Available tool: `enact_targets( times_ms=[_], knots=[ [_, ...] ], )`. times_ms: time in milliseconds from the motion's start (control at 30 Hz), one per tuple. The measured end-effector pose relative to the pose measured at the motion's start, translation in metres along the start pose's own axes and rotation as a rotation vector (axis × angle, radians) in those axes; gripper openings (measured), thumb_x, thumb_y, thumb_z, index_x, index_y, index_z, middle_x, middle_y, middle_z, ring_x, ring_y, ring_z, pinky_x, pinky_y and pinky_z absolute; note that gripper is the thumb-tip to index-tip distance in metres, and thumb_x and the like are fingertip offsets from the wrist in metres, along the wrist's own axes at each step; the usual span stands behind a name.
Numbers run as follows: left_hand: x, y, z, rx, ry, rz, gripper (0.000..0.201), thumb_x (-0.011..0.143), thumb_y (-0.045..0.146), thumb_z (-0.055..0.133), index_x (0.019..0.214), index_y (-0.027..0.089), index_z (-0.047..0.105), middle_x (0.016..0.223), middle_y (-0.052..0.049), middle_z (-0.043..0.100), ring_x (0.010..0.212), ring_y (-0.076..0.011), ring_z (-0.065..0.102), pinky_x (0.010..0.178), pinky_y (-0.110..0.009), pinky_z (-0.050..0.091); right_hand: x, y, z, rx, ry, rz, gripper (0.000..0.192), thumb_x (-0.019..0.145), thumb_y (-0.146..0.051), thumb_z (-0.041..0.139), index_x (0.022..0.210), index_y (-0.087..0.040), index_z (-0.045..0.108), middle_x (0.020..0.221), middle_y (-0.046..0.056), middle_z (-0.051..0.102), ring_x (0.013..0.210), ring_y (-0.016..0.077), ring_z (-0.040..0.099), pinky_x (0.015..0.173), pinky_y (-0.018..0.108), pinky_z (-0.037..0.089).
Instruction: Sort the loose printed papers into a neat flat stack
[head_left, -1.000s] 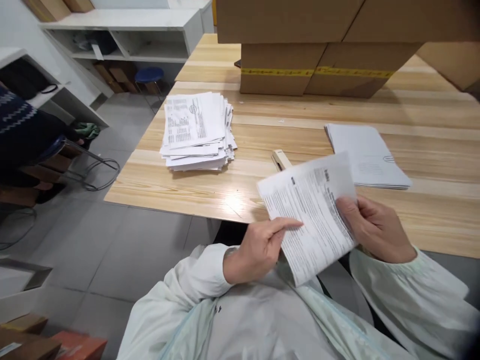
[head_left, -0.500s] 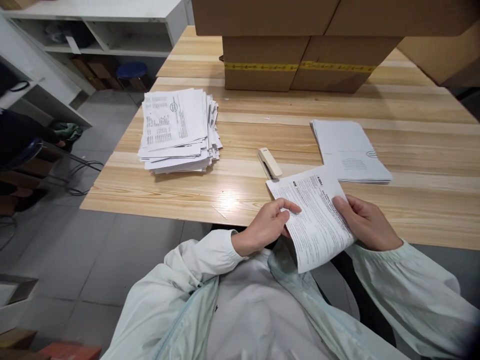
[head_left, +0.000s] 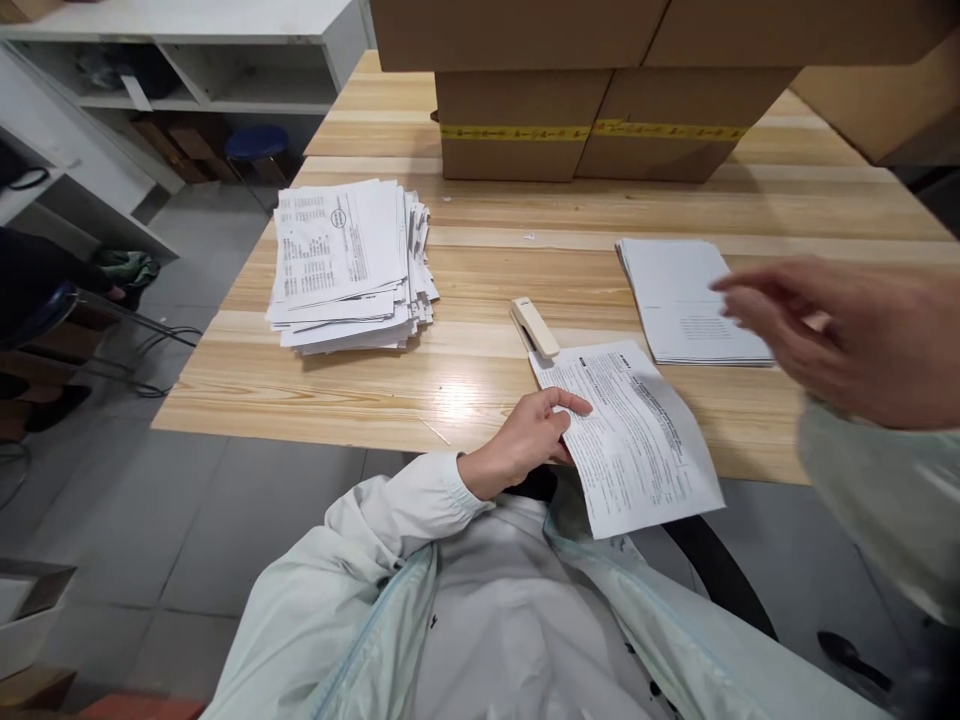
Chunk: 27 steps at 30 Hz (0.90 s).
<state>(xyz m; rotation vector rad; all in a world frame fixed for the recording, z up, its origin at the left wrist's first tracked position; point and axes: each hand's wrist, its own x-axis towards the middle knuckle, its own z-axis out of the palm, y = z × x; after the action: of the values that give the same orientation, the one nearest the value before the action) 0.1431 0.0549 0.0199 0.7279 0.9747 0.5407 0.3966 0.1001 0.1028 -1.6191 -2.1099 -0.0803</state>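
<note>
Grasping a printed sheet [head_left: 645,450] at its left side with the left hand [head_left: 525,435], with the index finger laid across the type and other fingers tucked by the paper's edge. Angled just to the right of the left hand, partly above the counter [head_left: 480,290] and partly out past its near edge, with a gentle bend along the unheld right side.

Held aloft on the other side: the right hand [head_left: 840,335], released and blurred by motion, with fingers loosely bent and nothing visible in them, apart from the sheet and up to its right. Lying squared on the counter just left of the right hand and partly hidden by it: a neat stack of white papers [head_left: 675,295]. Impossible to tell whether touching.

Set at a slant just ahead of the left hand: a cream stapler [head_left: 534,328], with its near end at the sheet's top corner. Heaped unevenly farther out, ahead and to the left of the left hand: a thick pile of printed papers [head_left: 341,245], with a circular stamp mark on top. Stacked well beyond both hands: brown cardboard boxes [head_left: 514,120], marked with a yellow strip. Standing far past the left hand on the grey floor [head_left: 112,500]: a blue stool [head_left: 256,142], near white shelves [head_left: 187,30].
</note>
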Motion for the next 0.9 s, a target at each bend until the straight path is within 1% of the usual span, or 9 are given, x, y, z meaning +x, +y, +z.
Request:
enact_targets(
  times_ms=[33,133,267,367,467,567,667,800,900],
  knots=[
    [0.000,0.000,0.000,-0.003,0.002,0.006,0.025,0.085,0.001,0.041,0.096,0.016,0.058,0.073,0.000,0.063,0.058,-0.0099,0.064,0.059,-0.023,0.056,0.015,-0.017,0.012,0.086,0.032,-0.105,0.047,0.097,-0.063,0.045,0.101,-0.027,0.075,0.081,0.004,0.073,0.063,0.0127,0.058,0.061,0.035,0.038],
    [0.000,0.001,0.001,-0.002,0.006,-0.002,0.026,0.084,0.001,0.041,0.097,0.016,0.058,0.069,0.001,0.062,0.054,-0.0095,0.063,0.056,-0.022,0.055,0.057,-0.063,0.071,0.348,0.074,-0.232,0.030,0.102,-0.039,0.048,0.107,-0.021,0.071,0.103,0.007,0.074,0.088,0.0168,0.063,0.079,0.035,0.047],
    [0.001,0.005,0.000,0.001,0.017,-0.063,0.027,0.085,0.001,0.040,0.099,0.017,0.057,0.067,0.002,0.060,0.047,-0.0089,0.061,0.049,-0.019,0.050,0.085,-0.095,0.146,0.360,-0.034,-0.339,0.029,0.103,-0.030,0.043,0.111,-0.018,0.068,0.112,0.011,0.071,0.106,0.0253,0.058,0.099,0.043,0.042],
    [0.001,0.007,-0.001,-0.023,0.020,-0.085,0.025,0.084,0.001,0.042,0.097,0.016,0.057,0.067,0.002,0.060,0.048,-0.0086,0.061,0.050,-0.020,0.052,0.081,-0.103,0.174,0.301,-0.132,-0.380,0.034,0.104,-0.029,0.036,0.115,-0.016,0.066,0.119,0.014,0.069,0.112,0.0286,0.054,0.101,0.046,0.041],
    [0.002,0.008,-0.002,-0.026,0.010,-0.095,0.025,0.083,0.001,0.043,0.098,0.015,0.057,0.067,0.002,0.060,0.047,-0.0086,0.061,0.050,-0.020,0.053,0.071,-0.107,0.185,0.222,-0.185,-0.356,0.038,0.104,-0.031,0.034,0.118,-0.013,0.065,0.122,0.016,0.068,0.113,0.0306,0.051,0.100,0.047,0.040],
    [0.003,0.009,-0.002,-0.013,0.000,-0.101,0.026,0.084,0.001,0.041,0.099,0.016,0.056,0.067,0.002,0.060,0.045,-0.0089,0.060,0.049,-0.020,0.052,0.069,-0.110,0.187,0.194,-0.160,-0.328,0.039,0.103,-0.032,0.036,0.121,-0.012,0.064,0.127,0.017,0.066,0.118,0.0326,0.049,0.099,0.048,0.040],
    [0.003,0.007,-0.002,0.003,-0.015,-0.080,0.026,0.085,0.001,0.039,0.097,0.016,0.056,0.067,0.003,0.059,0.047,-0.0086,0.059,0.051,-0.021,0.051,0.072,-0.110,0.174,0.277,-0.071,-0.333,0.036,0.100,-0.030,0.041,0.124,-0.013,0.063,0.128,0.016,0.066,0.119,0.0307,0.052,0.103,0.048,0.041],
    [-0.008,-0.010,-0.004,0.167,-0.073,0.143,0.024,0.092,0.007,0.038,0.090,0.016,0.060,0.074,0.000,0.060,0.064,-0.0096,0.061,0.062,-0.022,0.053,0.053,-0.084,0.118,0.370,0.149,-0.235,0.032,0.100,-0.041,0.048,0.119,-0.020,0.064,0.121,0.011,0.069,0.115,0.0254,0.059,0.103,0.045,0.046],
    [-0.022,-0.031,-0.004,0.446,-0.072,0.471,0.026,0.096,0.014,0.038,0.091,0.017,0.064,0.086,-0.004,0.068,0.078,-0.0134,0.065,0.072,-0.026,0.054,0.011,-0.038,0.060,0.250,0.126,0.108,0.041,0.096,-0.056,0.051,0.093,-0.021,0.071,0.092,0.009,0.074,0.082,0.0208,0.067,0.078,0.038,0.054]
  ],
)
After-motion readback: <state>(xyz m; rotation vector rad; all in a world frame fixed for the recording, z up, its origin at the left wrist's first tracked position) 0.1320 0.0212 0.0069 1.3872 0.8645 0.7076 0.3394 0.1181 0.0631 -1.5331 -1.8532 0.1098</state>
